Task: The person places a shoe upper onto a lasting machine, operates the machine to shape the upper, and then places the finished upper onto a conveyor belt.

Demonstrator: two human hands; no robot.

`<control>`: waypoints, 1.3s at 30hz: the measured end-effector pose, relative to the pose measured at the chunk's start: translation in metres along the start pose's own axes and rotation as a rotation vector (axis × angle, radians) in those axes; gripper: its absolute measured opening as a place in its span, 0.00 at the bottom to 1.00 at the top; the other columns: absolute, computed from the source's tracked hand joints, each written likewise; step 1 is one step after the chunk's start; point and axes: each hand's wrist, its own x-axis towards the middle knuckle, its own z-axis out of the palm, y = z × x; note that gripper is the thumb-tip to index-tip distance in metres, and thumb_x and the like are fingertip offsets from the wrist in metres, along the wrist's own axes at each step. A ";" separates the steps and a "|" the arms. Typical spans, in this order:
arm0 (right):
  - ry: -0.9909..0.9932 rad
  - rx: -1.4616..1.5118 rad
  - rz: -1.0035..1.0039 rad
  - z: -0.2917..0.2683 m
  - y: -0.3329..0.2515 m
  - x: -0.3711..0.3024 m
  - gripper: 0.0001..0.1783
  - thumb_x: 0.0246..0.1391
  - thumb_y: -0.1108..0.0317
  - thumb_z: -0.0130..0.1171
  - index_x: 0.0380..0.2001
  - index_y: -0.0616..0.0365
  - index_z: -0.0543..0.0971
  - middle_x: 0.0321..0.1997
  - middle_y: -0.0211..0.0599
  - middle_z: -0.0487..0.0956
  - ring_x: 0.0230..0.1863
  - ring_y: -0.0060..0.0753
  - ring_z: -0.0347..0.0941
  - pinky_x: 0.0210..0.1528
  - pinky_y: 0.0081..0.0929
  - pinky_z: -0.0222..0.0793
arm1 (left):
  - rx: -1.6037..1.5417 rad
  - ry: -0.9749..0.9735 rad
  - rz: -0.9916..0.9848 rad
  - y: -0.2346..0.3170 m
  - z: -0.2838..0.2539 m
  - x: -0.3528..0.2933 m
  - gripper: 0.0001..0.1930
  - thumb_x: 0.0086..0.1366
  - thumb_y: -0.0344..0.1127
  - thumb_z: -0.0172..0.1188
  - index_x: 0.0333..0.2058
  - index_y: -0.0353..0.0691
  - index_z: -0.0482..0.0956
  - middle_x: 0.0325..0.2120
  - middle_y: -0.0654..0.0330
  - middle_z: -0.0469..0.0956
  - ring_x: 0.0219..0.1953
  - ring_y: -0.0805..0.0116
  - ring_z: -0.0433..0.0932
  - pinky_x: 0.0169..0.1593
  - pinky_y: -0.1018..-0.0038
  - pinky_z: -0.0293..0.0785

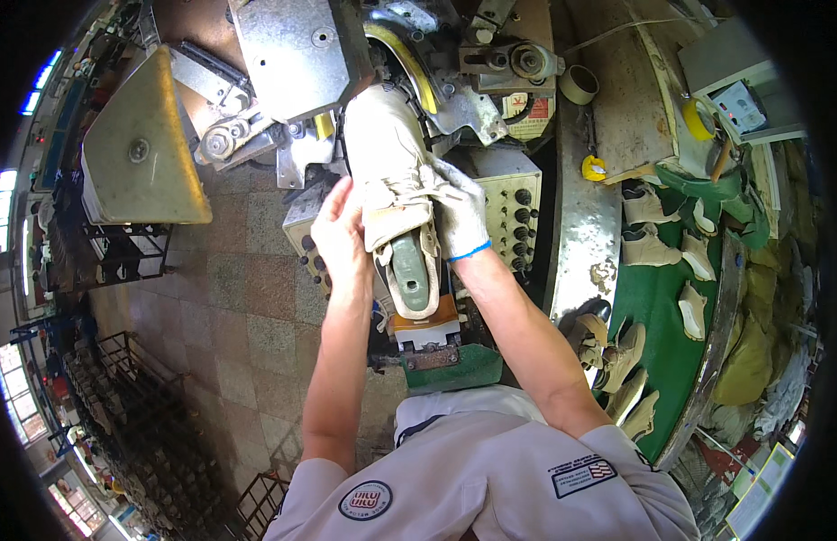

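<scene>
One pale shirt (454, 469) filled the bottom. Upper centre, the left hand (342, 236), fingers half-open, flanked one cream shoe (380, 135); the gloved right hand's (460, 209) fingers gripped its lacing. Right, at least eight shoes (651, 245) lined a green surface (648, 298); left, tiled floor (238, 288).

Place: shoe workshop | Signs: metal machine (297, 59), knobbed control box (501, 185), beige shoes (651, 246)

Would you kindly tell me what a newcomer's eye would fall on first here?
Probably the long cream shoe around a green last, upper centre, between the bare left hand and white-gloved right hand. Next, the long bright-green work surface at right, bearing pale beige shoes.
</scene>
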 end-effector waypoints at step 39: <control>0.196 0.034 0.048 -0.193 -0.085 -0.158 0.23 0.70 0.67 0.42 0.57 0.81 0.67 0.56 0.62 0.76 0.51 0.58 0.80 0.45 0.45 0.84 | 1.006 0.059 -0.152 -0.228 -0.163 -0.096 0.18 0.55 0.42 0.68 0.35 0.30 0.83 0.31 0.37 0.83 0.38 0.39 0.84 0.40 0.52 0.77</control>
